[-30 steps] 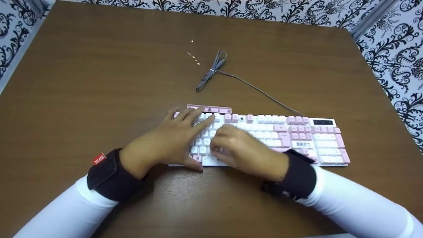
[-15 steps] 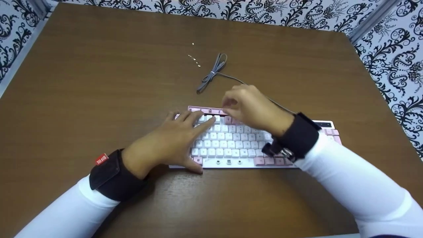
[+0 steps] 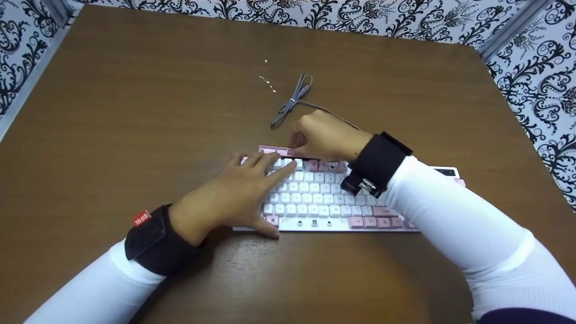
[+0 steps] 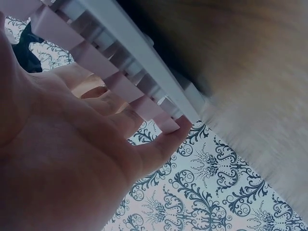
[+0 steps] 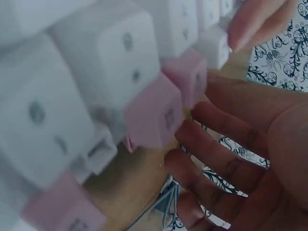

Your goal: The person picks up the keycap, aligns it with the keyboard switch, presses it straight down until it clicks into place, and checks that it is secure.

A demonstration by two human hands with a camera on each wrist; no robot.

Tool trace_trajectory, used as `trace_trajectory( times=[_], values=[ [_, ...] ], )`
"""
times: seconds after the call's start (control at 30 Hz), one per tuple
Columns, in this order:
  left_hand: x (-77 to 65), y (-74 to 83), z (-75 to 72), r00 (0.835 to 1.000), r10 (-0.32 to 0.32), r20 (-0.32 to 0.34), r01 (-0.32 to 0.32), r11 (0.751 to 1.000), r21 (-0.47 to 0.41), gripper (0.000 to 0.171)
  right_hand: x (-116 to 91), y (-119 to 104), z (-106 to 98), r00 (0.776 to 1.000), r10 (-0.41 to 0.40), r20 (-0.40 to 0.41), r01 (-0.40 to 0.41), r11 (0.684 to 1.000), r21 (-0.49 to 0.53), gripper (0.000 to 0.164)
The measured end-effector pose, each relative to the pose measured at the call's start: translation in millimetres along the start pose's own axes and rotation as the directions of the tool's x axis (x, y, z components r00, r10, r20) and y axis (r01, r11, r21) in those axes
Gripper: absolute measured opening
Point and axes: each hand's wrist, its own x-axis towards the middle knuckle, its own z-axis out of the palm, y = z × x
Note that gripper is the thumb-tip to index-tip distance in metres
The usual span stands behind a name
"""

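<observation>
A white-and-pink keyboard [image 3: 312, 198] sits on the wooden table. My left hand [image 3: 234, 193] rests on its left end with spread, fairly straight fingers, the thumb at the near edge. A bare strip [image 3: 288, 223] with a few switch posts shows in the near row. Just behind the keyboard lies a long pink space bar keycap [image 3: 274, 150], its ribbed underside apparently facing up. Over its right part, my right hand [image 3: 328, 137] has curled fingers and thumb at the keycap; a firm hold is hidden. In the right wrist view, pink keys [image 5: 156, 113] stand before those fingertips.
The keyboard's tied grey cable [image 3: 292, 99] lies behind it. Several small pale bits [image 3: 268, 83] are scattered farther back on the table [image 3: 157, 99]. Patterned black-and-white wall covering [image 3: 351, 20] borders the far and right sides.
My right hand has gone from the keyboard's near rows to the far side, then slid left along the long pink keycap. The left hand has stayed on the keyboard's left end.
</observation>
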Motion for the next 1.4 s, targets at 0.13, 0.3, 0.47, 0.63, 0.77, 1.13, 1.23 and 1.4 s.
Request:
trace_trajectory(
  times=[0.13, 0.3, 0.47, 0.63, 0.77, 1.13, 1.23, 1.4],
  values=[
    [0.3, 0.2, 0.9, 1.0, 0.003, -0.002, -0.003, 1.0, -0.006, 0.127, 1.8, -1.1, 3.6, 1.0, -0.001, 0.021, 0.002, 1.0, -0.022, 0.017],
    [-1.1, 0.6, 1.1, 1.0, 0.01, -0.019, -0.01, 1.0, 0.002, 0.127, 2.8, 0.3, 5.7, 1.0, -0.005, 0.022, 0.006, 0.999, -0.053, 0.014],
    [-2.5, 0.9, 0.1, 0.999, 0.011, -0.03, -0.011, 1.0, 0.007, 0.127, 2.4, 5.3, 6.3, 1.0, -0.013, -0.009, 0.013, 0.998, -0.055, 0.011],
    [-2.4, 0.4, 0.7, 0.999, 0.009, -0.035, -0.009, 1.0, 0.0, 0.126, 0.2, 12.5, 5.9, 0.999, 0.011, -0.036, -0.013, 0.998, -0.058, 0.007],
    [-2.6, 0.0, 0.9, 0.999, 0.01, -0.037, -0.01, 1.0, -0.005, 0.127, -1.4, 16.5, 5.5, 0.998, 0.046, -0.033, -0.047, 0.998, -0.05, 0.011],
    [-1.2, 0.9, 1.2, 1.0, 0.0, -0.011, -0.001, 1.0, -0.013, 0.127, -4.0, 24.3, 5.2, 0.997, 0.065, -0.048, -0.068, 0.996, -0.063, 0.005],
    [-1.0, 0.3, 1.4, 1.0, 0.004, -0.014, -0.005, 1.0, -0.015, 0.127, -4.6, 24.4, 4.9, 0.997, 0.064, -0.05, -0.067, 0.996, -0.064, 0.008],
    [-0.4, -0.9, 1.5, 1.0, 0.008, -0.011, -0.009, 1.0, -0.017, 0.128, -5.4, 22.3, 5.8, 0.998, 0.011, -0.063, -0.015, 0.998, -0.066, 0.01]
  ],
)
